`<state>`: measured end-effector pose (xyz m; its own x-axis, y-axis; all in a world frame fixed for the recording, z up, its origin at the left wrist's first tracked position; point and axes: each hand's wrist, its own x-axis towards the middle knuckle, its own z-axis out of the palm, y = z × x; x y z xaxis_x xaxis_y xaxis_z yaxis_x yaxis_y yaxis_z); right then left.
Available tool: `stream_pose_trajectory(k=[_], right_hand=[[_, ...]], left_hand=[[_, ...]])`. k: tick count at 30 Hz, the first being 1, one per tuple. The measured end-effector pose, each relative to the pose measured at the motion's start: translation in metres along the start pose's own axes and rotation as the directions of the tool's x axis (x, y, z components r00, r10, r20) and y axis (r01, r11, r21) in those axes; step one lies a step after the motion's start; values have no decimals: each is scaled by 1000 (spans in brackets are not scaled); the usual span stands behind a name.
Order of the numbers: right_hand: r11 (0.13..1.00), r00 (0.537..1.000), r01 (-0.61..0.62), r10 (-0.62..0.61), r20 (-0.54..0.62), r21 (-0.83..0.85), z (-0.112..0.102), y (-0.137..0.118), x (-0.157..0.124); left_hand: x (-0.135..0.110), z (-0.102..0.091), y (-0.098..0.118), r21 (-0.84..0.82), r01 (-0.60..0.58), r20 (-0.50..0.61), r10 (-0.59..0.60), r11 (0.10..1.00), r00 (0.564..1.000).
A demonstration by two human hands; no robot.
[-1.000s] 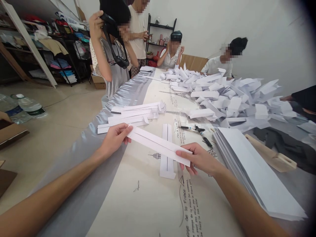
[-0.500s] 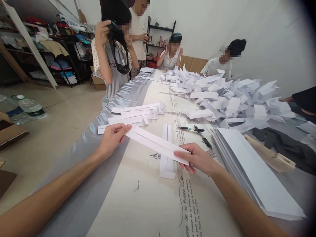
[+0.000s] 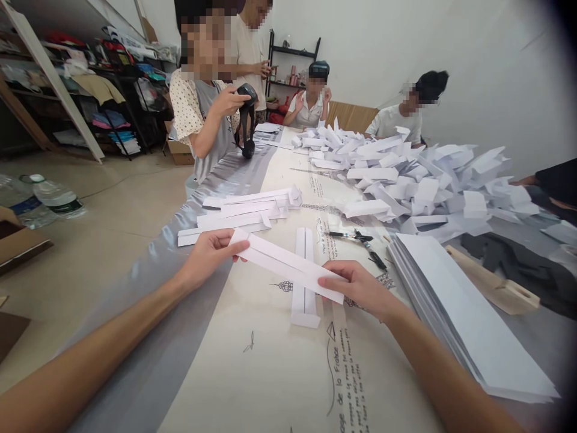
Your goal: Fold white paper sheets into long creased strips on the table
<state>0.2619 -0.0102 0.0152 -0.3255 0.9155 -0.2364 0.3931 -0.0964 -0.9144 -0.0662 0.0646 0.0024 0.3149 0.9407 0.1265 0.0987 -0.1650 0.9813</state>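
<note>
I hold a long folded white paper strip (image 3: 285,263) slanted just above the table. My left hand (image 3: 208,255) pinches its far left end, thumb on top. My right hand (image 3: 360,287) grips its near right end with the fingers curled over the edge. Under the strip lies a second folded strip (image 3: 305,282), pointing away from me. A flat stack of white sheets (image 3: 455,307) lies to the right of my right hand. A row of folded strips (image 3: 243,210) lies beyond my left hand.
A big heap of folded white paper pieces (image 3: 419,174) covers the far right of the table (image 3: 252,373). Pens (image 3: 354,236) lie past the strips. A wooden block (image 3: 496,282) sits at right. A person (image 3: 205,108) stands at the table's left side holding a dark headset; others sit at the far end.
The standing person has taken the dark headset off the head and lowered it to the table. My hands have tilted the strip slightly, staying in place.
</note>
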Motion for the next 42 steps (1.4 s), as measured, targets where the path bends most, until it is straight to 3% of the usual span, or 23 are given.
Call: stream_pose_trajectory(k=[4, 9, 16, 19, 22, 24, 27, 29, 32, 35, 37, 39, 42], right_hand=[[1000, 1000, -7, 6, -19, -27, -4, 1, 1], [999, 993, 10, -14, 121, 34, -4, -1, 0], [998, 981, 20, -9, 196, -54, -2, -3, -3], [998, 975, 28, -14, 220, -60, -3, -4, -3], [999, 969, 33, -23, 244, -38, -4, -5, -3], [999, 974, 36, -28, 224, -30, -3, -6, -4], [1000, 995, 5, -7, 97, 14, 6, -10, -5], [997, 1000, -10, 10, 2, 72, 19, -11, -4], [991, 996, 43, -33, -83, 128, 44, -11, 0], [982, 992, 70, -49, -119, 175, 64, -12, 1], [977, 987, 115, -93, -128, 180, 69, -13, 0], [969, 976, 176, -148, -162, 176, 67, -15, -1], [957, 951, 240, -199, -237, 163, 58, -14, -2]], left_hand=[[-1, 1, 5, 0, -14, 32, 14, 1000, 999], [-7, 10, 11, -1, 14, 162, -13, 1000, 987], [-12, 14, 13, 20, 100, 376, -100, 995, 921], [-10, 12, 11, 72, 139, 415, -156, 988, 896], [-8, 11, 8, 37, 189, 370, -189, 981, 909], [-7, 11, 4, -34, 212, 283, -194, 977, 939], [-7, 16, 0, -199, 211, 128, -188, 957, 974], [-9, 23, -2, -306, 222, 89, -204, 926, 975], [-18, 39, -5, -384, 252, 111, -226, 888, 968], [-28, 55, -4, -344, 293, 208, -232, 892, 950], [-30, 58, 1, -299, 303, 206, -249, 905, 946], [-26, 48, 11, -253, 247, 100, -229, 935, 968], [-7, 7, 27, -6, 127, -104, -127, 992, 986]])
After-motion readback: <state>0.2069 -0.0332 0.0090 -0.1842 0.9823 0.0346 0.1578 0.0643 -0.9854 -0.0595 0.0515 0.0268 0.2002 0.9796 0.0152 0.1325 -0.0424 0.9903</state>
